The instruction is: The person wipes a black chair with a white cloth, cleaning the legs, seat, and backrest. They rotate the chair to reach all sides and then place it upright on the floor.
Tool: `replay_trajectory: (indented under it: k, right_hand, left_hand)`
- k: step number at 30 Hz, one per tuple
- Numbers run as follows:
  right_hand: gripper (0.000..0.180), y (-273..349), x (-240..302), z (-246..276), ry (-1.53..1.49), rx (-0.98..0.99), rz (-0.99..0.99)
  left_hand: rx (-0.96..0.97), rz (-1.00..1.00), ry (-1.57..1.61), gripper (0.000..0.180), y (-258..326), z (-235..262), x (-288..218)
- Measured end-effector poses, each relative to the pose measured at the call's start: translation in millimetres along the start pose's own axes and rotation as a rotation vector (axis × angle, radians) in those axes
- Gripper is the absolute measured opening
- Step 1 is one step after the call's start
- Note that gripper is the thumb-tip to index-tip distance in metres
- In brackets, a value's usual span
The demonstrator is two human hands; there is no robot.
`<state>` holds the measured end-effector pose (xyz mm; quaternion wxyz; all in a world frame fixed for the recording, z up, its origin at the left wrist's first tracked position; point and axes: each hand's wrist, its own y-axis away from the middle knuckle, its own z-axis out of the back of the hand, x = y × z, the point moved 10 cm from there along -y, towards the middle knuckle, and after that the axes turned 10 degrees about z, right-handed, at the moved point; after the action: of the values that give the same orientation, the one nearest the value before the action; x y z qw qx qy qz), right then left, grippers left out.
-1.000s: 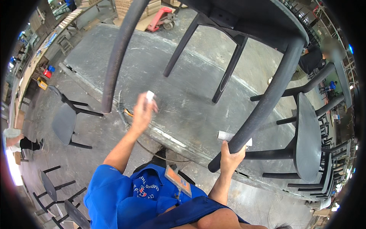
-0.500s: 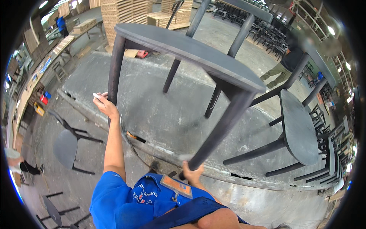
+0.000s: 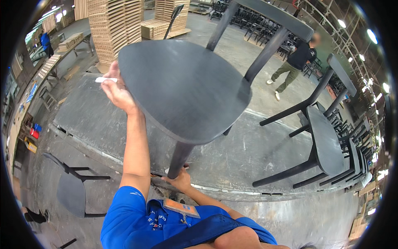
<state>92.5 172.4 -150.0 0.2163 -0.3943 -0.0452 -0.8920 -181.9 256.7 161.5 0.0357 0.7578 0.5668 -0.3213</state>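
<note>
A black wooden chair (image 3: 186, 89) is tilted in front of me, above a grey platform, with its seat facing me and its backrest at the far right. My left hand (image 3: 118, 91) is against the seat's left edge, with a small white stick (image 3: 106, 79), like a piece of chalk, pinched in its fingers. Low down, my right hand (image 3: 179, 181) is closed around the near front leg (image 3: 180, 157). A pale bit of something shows beside that hand, too small to make out. The seat hides most of the other legs.
On the grey platform (image 3: 224, 166), a second black chair (image 3: 325, 141) stands at the right, with more chairs behind it. Another chair (image 3: 71, 193) is on the floor at left. Wood stacks (image 3: 112, 33) rise at the back; a person (image 3: 296, 62) stands beyond the platform.
The chair has tipped so its seat top now faces me, and it has shifted left. My left hand has moved up from beside a leg to the seat edge; my right still grips a leg.
</note>
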Motion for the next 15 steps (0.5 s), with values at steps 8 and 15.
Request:
replay_trajectory:
  k: [8, 15]
  right_hand:
    - [0.032, 16.4, -20.1, 294.4, 0.321, -0.791, 0.059]
    - [0.018, -113.1, 53.4, 535.2, 0.776, -0.921, 0.219]
  left_hand:
    - [0.050, 0.003, -0.113, 0.030, 8.1, 42.9, -26.8]
    - [-0.028, 0.125, 0.048, 0.035, 34.8, 35.2, -27.5]
